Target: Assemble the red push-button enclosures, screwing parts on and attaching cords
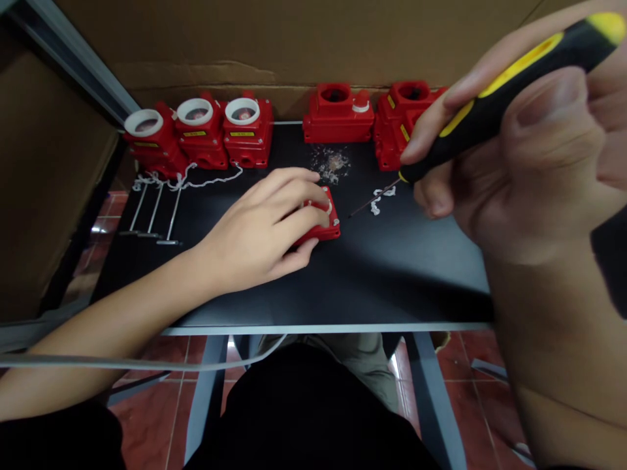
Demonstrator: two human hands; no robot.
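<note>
My left hand [274,228] lies over a small red box-shaped part [334,224], fingers curled round it and holding it on the black tabletop. Screws show at the part's right corners; its left side is hidden under my palm. In my right hand [543,150] is a screwdriver [490,124] with a black and yellow handle, held close to the camera. Its thin shaft points down and left, the tip a little right of the red part and seemingly apart from it.
Three red housings with white rings [243,112] stand at the back left, white string [210,182] and metal T-shaped rods [175,215] before them. More red housings [337,124] stand at the back right. Pale shavings [333,163] and white string scraps [375,207] lie mid-table. A cardboard wall [294,39] rises behind.
</note>
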